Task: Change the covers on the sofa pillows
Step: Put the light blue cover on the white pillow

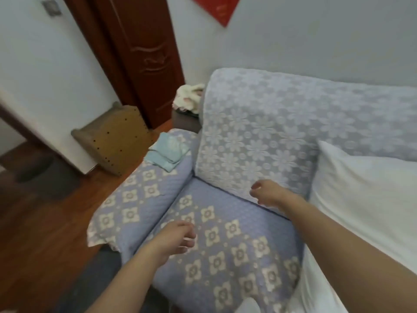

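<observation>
A bare white pillow (365,199) leans on the sofa at the right, against the backrest. A folded light-green pillow cover (168,152) lies on the sofa's left armrest (135,199). My left hand (178,238) hovers over the front left of the seat cushion (225,245), fingers loosely curled, holding nothing. My right hand (266,192) is stretched toward the foot of the flowered backrest (259,136), left of the white pillow, fingers loosely curled and empty. Both arms reach in from the bottom edge.
A brown cardboard box (115,141) stands on the wooden floor (45,233) beside the armrest. A dark wooden door (144,53) is behind it. A heap of pale cloth (189,98) lies on a small stand behind the sofa's left corner.
</observation>
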